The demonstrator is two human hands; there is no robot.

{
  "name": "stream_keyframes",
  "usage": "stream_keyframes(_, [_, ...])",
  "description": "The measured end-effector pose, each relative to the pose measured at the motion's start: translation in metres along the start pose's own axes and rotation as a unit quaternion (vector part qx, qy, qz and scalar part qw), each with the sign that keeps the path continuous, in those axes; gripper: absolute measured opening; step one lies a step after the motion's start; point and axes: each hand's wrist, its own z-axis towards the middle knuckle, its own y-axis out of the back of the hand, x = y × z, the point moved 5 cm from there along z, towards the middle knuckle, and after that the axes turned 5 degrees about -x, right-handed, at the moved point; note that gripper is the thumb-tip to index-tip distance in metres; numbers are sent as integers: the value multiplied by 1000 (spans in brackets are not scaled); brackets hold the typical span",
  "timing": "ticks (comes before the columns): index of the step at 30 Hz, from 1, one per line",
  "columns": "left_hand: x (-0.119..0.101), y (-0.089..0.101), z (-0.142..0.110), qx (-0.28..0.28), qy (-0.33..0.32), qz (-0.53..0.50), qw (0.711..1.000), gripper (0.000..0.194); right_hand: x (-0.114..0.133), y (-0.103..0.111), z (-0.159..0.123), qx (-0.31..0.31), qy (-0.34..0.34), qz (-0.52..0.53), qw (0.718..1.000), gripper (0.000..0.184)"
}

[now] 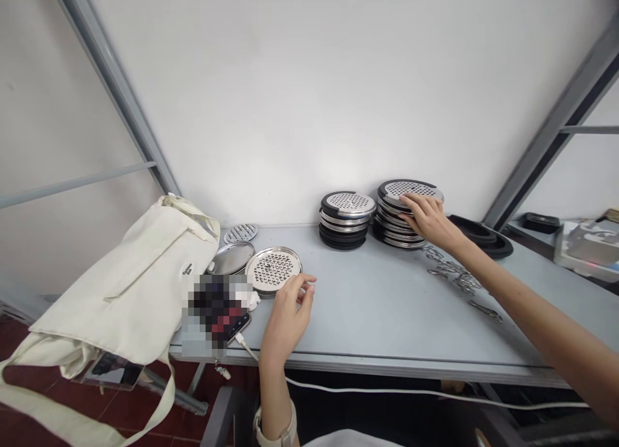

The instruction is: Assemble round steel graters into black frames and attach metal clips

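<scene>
My right hand point(428, 222) reaches to the taller stack at the back, its fingers over the near rim of the top round grater point(409, 190) and its thumb lower at the side. That grater is a perforated metal disc with a black edge; more metal and black rings lie beneath it. To its left stands a shorter stack topped by a similar round grater point(349, 202). My left hand point(290, 308) hovers near the table's front, loosely curled with thumb and fingers apart, holding nothing. Just beyond it lies a metal grating disc point(273, 269) with raised teeth.
A plain round metal disc point(233, 258) and a small grating plate point(240, 233) lie at the left, beside a cream bag point(130, 279). A phone point(238, 327) trails a white cable. Metal clips point(454, 273) and black rings point(483, 235) lie at the right.
</scene>
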Motion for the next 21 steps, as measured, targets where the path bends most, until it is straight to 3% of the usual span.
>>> stream_keyframes(9, [1,-2,-1,9,5,-4,1000,23,-6,0,2,-12,-13,24,1000,52])
stream_keyframes(21, [1,-2,-2,19,12,-5,1000,23,5,12,7,-20,-25,1,999,48])
